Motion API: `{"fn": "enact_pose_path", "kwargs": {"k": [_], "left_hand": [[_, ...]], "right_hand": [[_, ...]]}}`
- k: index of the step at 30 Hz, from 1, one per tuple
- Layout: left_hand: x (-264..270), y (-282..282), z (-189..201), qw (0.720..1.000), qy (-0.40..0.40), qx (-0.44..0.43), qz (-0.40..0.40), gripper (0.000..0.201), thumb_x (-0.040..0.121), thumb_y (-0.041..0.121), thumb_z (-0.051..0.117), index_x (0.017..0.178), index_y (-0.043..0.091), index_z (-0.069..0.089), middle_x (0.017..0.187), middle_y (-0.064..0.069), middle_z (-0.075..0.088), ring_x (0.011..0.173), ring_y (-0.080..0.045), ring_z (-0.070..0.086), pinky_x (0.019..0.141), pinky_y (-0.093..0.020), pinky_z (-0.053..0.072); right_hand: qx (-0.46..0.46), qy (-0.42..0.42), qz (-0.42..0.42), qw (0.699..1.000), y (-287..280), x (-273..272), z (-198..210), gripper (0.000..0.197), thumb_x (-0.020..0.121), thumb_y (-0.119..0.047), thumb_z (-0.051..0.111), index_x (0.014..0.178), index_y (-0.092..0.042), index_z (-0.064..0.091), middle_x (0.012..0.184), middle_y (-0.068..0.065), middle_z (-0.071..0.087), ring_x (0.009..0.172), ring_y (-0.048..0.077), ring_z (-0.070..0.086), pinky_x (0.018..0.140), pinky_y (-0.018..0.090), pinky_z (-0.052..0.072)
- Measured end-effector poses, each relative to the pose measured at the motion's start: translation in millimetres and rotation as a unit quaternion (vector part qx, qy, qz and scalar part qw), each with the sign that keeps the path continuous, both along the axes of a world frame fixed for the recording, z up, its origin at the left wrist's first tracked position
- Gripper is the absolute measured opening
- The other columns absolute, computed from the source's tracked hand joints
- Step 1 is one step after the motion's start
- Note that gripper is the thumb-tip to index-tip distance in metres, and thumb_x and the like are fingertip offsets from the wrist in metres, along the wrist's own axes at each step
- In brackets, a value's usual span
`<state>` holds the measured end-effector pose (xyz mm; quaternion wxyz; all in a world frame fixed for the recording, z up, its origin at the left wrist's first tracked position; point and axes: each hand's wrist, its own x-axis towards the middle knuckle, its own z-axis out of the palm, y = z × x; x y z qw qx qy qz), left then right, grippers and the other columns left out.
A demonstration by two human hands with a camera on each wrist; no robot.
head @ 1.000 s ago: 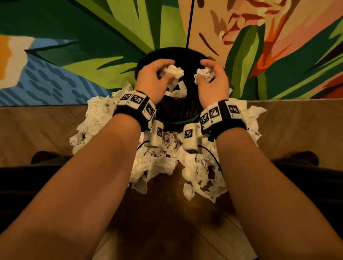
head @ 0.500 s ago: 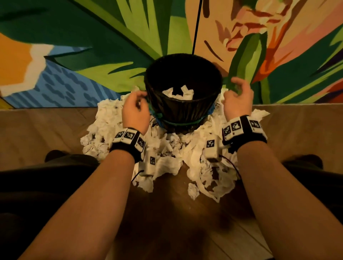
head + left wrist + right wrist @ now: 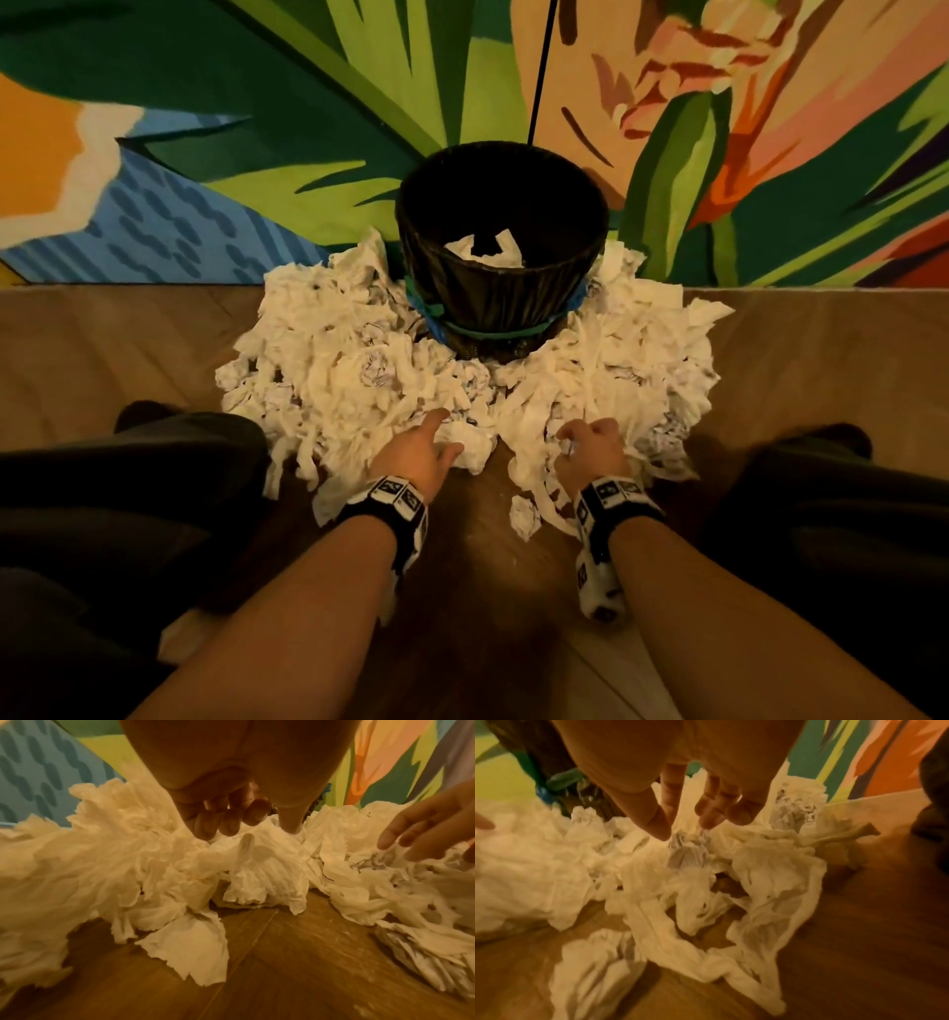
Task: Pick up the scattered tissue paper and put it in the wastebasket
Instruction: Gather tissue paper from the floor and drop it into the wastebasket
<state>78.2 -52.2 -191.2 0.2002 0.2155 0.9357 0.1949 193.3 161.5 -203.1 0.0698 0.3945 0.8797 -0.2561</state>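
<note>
A dark woven wastebasket (image 3: pixel 493 298) stands against the wall with a few tissues (image 3: pixel 488 249) inside. White crumpled tissue paper (image 3: pixel 328 360) lies heaped around its base on both sides. At the pile's near edge my left hand (image 3: pixel 447 437) is spread over a tissue wad (image 3: pixel 472 455). In the left wrist view that hand (image 3: pixel 246 827) hangs with its fingers loose, and its thumb tip touches the wad (image 3: pixel 262 870). My right hand (image 3: pixel 570 442) is on the pile to the right. In the right wrist view its thumb and fingertips (image 3: pixel 662 833) pinch the top of a greyish crumpled wad (image 3: pixel 687 854).
A painted mural wall (image 3: pixel 257 128) rises behind the basket, with a black cord (image 3: pixel 539 72) running down it. My dark-trousered legs (image 3: pixel 128 488) (image 3: pixel 821 514) flank the pile. A small loose tissue ball (image 3: pixel 524 516) lies on the wooden floor (image 3: pixel 472 591) between my wrists.
Both hands dropped their tissues into the basket, drew back past its sides and came down to the near edge of the pile. The right hand now pinches a new wad.
</note>
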Motion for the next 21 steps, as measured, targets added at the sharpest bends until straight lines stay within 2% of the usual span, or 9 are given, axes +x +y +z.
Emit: {"fn": "enact_pose_path", "kwargs": {"k": [2,4,8,10,14,16,18,19,21], "left_hand": [[-3,1,-1,1.000,-0.012,0.014,0.007,0.057,0.097,0.051,0.050,0.148,0.036,0.031,0.126,-0.006,0.064,0.112,-0.028,0.061,0.089,-0.039,0.051],[-7,4,-1,0.999,-0.017,0.034,0.018,0.057,0.096,0.050,0.053,0.148,0.037,0.034,0.121,-0.006,0.066,0.109,-0.028,0.062,0.088,-0.038,0.052],[-6,15,-6,0.999,-0.017,0.038,0.025,0.050,0.094,0.046,0.058,0.142,0.040,0.042,0.082,0.002,0.065,0.089,-0.023,0.067,0.078,-0.034,0.054],[-5,18,-11,0.999,-0.012,0.024,0.030,0.043,0.095,0.043,0.058,0.137,0.038,0.049,0.089,0.001,0.068,0.089,-0.022,0.066,0.076,-0.031,0.052],[-8,17,-15,0.999,0.010,0.029,0.040,0.032,0.095,0.040,0.056,0.124,0.026,0.061,0.111,-0.007,0.068,0.097,-0.027,0.064,0.079,-0.035,0.053],[-9,17,-14,0.996,0.001,0.069,0.050,0.034,0.097,0.037,0.054,0.125,0.021,0.061,0.123,-0.011,0.061,0.106,-0.030,0.060,0.088,-0.038,0.052],[-10,18,-11,0.990,0.000,0.120,0.075,0.037,0.097,0.032,0.051,0.128,0.013,0.058,0.131,-0.013,0.052,0.113,-0.032,0.056,0.095,-0.035,0.047],[-11,18,-9,0.986,0.003,0.141,0.092,0.038,0.097,0.029,0.048,0.128,0.009,0.057,0.131,-0.014,0.050,0.114,-0.031,0.055,0.094,-0.032,0.044],[-12,18,-4,0.976,-0.002,0.176,0.131,0.035,0.095,0.026,0.047,0.121,0.005,0.058,0.114,-0.014,0.057,0.098,-0.026,0.060,0.080,-0.023,0.042]], "right_hand": [[0.032,-0.025,0.030,0.999,-4,2,-5,0.033,0.082,-0.028,0.067,0.114,-0.032,0.060,0.129,0.002,0.036,0.110,0.026,0.054,0.096,0.038,0.050],[0.056,-0.043,0.073,0.995,-9,1,-8,0.039,0.080,-0.037,0.068,0.118,-0.035,0.058,0.131,0.002,0.038,0.114,0.026,0.052,0.096,0.038,0.050],[0.085,-0.079,0.117,0.986,-23,-3,-20,0.049,0.078,-0.048,0.070,0.124,-0.044,0.054,0.139,0.004,0.038,0.125,0.028,0.044,0.102,0.042,0.044],[0.093,-0.090,0.122,0.984,-25,-4,-24,0.040,0.083,-0.044,0.068,0.121,-0.044,0.056,0.135,0.003,0.040,0.124,0.026,0.043,0.100,0.041,0.042],[0.065,-0.055,0.103,0.991,-21,-10,-23,0.004,0.091,-0.032,0.064,0.091,-0.031,0.067,0.122,0.002,0.049,0.112,0.022,0.050,0.094,0.038,0.047],[0.035,-0.025,0.078,0.996,-17,-14,-18,0.010,0.091,-0.027,0.065,0.082,-0.027,0.066,0.118,0.003,0.058,0.106,0.021,0.057,0.091,0.036,0.051],[0.031,-0.010,0.042,0.999,-12,-17,-11,0.007,0.090,-0.030,0.067,0.089,-0.029,0.074,0.110,-0.001,0.067,0.099,0.018,0.062,0.089,0.033,0.053],[0.027,-0.017,0.032,0.999,-10,-18,-8,0.009,0.091,-0.032,0.067,0.094,-0.031,0.075,0.106,-0.003,0.070,0.097,0.017,0.063,0.089,0.032,0.053],[0.013,-0.015,0.012,1.000,-8,-17,-4,0.014,0.093,-0.032,0.063,0.100,-0.032,0.074,0.104,-0.004,0.071,0.097,0.018,0.064,0.086,0.028,0.052]]}}
